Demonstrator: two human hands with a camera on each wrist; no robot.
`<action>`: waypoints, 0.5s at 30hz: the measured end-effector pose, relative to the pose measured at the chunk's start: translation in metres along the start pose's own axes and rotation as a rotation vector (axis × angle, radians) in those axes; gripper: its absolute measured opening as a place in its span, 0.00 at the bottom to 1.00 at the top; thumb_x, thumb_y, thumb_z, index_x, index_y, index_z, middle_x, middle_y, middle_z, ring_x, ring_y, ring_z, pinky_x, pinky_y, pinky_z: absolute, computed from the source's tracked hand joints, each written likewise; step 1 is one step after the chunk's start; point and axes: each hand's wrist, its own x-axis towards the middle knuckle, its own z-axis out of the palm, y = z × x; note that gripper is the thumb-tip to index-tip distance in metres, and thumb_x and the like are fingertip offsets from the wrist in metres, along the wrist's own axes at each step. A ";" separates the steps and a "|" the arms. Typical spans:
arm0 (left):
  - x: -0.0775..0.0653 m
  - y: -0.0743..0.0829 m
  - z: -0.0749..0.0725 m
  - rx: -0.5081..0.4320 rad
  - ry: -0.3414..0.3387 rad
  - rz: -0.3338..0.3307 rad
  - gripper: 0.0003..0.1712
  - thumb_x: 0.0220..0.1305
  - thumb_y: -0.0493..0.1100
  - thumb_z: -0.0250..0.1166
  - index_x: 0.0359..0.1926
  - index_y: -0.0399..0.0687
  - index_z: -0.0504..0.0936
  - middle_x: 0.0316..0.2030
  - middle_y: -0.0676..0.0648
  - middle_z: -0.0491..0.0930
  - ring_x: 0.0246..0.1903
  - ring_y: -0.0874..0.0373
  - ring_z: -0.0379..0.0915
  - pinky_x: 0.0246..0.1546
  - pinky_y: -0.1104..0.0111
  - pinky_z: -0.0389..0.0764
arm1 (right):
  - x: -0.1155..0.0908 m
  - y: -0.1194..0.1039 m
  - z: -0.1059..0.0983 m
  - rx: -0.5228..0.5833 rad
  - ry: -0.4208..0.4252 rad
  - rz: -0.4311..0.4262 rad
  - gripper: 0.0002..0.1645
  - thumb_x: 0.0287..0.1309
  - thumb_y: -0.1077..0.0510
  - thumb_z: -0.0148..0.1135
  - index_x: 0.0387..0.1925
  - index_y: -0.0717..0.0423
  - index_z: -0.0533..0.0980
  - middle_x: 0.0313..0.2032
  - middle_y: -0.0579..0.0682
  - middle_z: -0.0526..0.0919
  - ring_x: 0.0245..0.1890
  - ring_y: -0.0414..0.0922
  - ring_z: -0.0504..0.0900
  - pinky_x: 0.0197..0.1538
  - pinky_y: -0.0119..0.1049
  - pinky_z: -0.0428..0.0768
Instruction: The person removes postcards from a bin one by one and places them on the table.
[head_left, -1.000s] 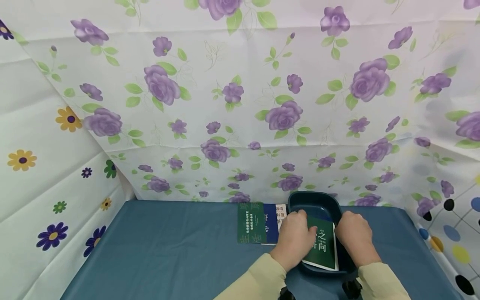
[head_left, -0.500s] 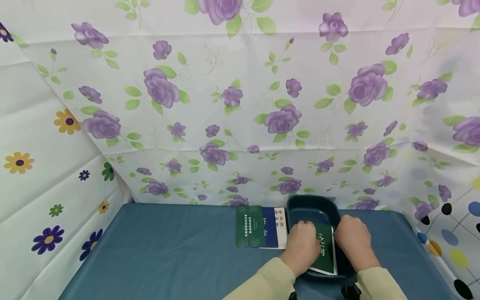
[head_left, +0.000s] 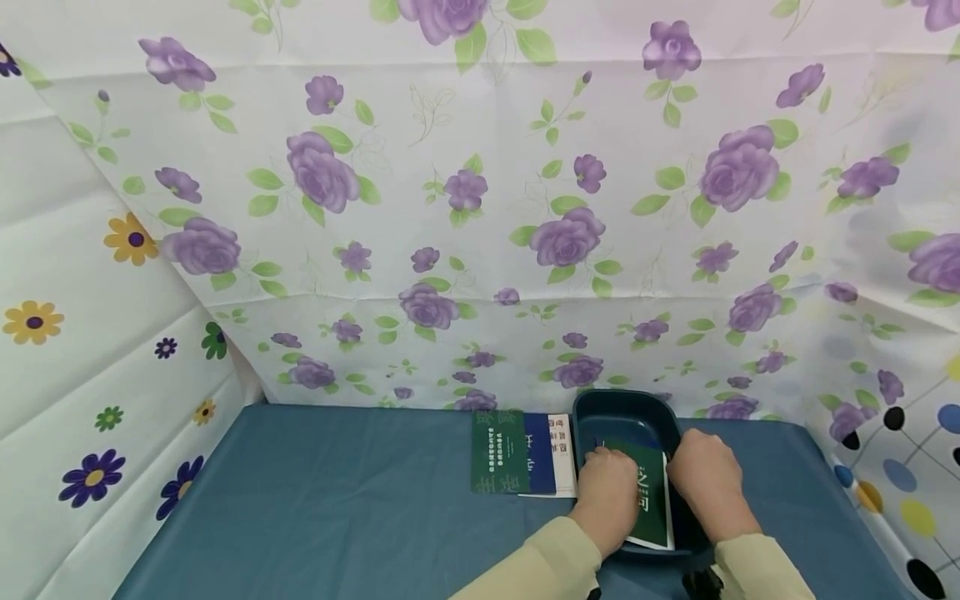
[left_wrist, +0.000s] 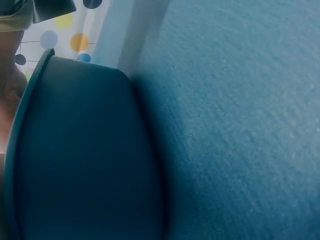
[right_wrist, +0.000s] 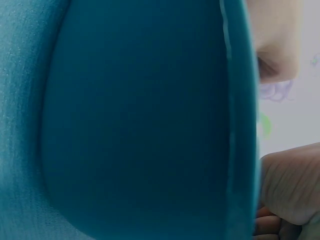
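A dark teal plastic bin [head_left: 626, 400] stands at the right of the table, with a green book [head_left: 654, 521] with white lettering inside it. My left hand [head_left: 611, 496] reaches over the bin's near left side, its fingers curled at the left part of the book and covering much of the cover. On the right side, my right hand [head_left: 705, 483] grips the rim. The left wrist view is mostly the bin's outer wall [left_wrist: 85, 150], with part of my right hand [left_wrist: 10, 95] past the rim. The wall also fills the right wrist view, where my left hand [right_wrist: 292, 187] shows beyond the rim.
Left of the bin lie overlapping books: a green one [head_left: 498, 452], a blue one [head_left: 540, 454] and a white strip with dark characters [head_left: 561, 450]. A blue-green cloth [head_left: 360, 500] covers the table. Flowered sheets [head_left: 420, 208] rise behind and at the sides.
My left hand has moved right and slightly down, over more of the green book inside the bin. My right hand stays at the rim, and the books on the left lie as before.
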 end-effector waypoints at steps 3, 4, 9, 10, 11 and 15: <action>0.001 0.001 0.003 -0.045 -0.014 0.001 0.30 0.51 0.70 0.62 0.42 0.52 0.81 0.33 0.52 0.78 0.31 0.61 0.73 0.37 0.70 0.73 | -0.001 0.000 0.000 0.003 -0.018 0.000 0.10 0.54 0.60 0.56 0.29 0.67 0.75 0.22 0.58 0.74 0.19 0.52 0.73 0.19 0.44 0.72; 0.001 0.001 0.004 -0.064 -0.020 0.005 0.32 0.50 0.72 0.61 0.42 0.53 0.82 0.33 0.53 0.78 0.31 0.62 0.74 0.37 0.70 0.73 | -0.002 -0.001 0.000 0.003 -0.021 -0.001 0.10 0.54 0.60 0.56 0.29 0.67 0.75 0.21 0.57 0.74 0.18 0.51 0.73 0.19 0.44 0.71; 0.003 0.001 0.008 -0.103 -0.050 0.026 0.32 0.45 0.77 0.59 0.37 0.59 0.83 0.29 0.56 0.77 0.28 0.64 0.74 0.35 0.70 0.74 | -0.002 -0.001 0.000 0.005 -0.021 -0.005 0.10 0.54 0.61 0.55 0.30 0.67 0.75 0.22 0.57 0.74 0.18 0.52 0.73 0.19 0.44 0.72; 0.004 0.001 0.008 -0.097 -0.050 0.033 0.30 0.44 0.76 0.60 0.35 0.60 0.83 0.27 0.57 0.76 0.26 0.64 0.73 0.33 0.70 0.74 | -0.002 -0.001 -0.001 0.005 -0.019 -0.006 0.10 0.54 0.61 0.54 0.30 0.67 0.75 0.22 0.57 0.74 0.18 0.52 0.73 0.19 0.44 0.72; 0.003 0.001 0.009 -0.091 -0.045 0.039 0.28 0.44 0.75 0.62 0.34 0.61 0.82 0.26 0.57 0.75 0.26 0.64 0.72 0.31 0.71 0.74 | -0.003 -0.001 -0.001 0.005 -0.017 -0.005 0.10 0.54 0.62 0.54 0.30 0.68 0.74 0.22 0.58 0.74 0.19 0.52 0.73 0.19 0.44 0.72; 0.002 0.002 0.008 -0.083 -0.010 0.032 0.27 0.42 0.72 0.67 0.34 0.60 0.81 0.25 0.57 0.72 0.26 0.64 0.71 0.29 0.73 0.73 | -0.003 -0.002 -0.002 0.000 -0.008 -0.010 0.09 0.53 0.62 0.54 0.29 0.68 0.74 0.22 0.58 0.74 0.19 0.53 0.73 0.19 0.45 0.72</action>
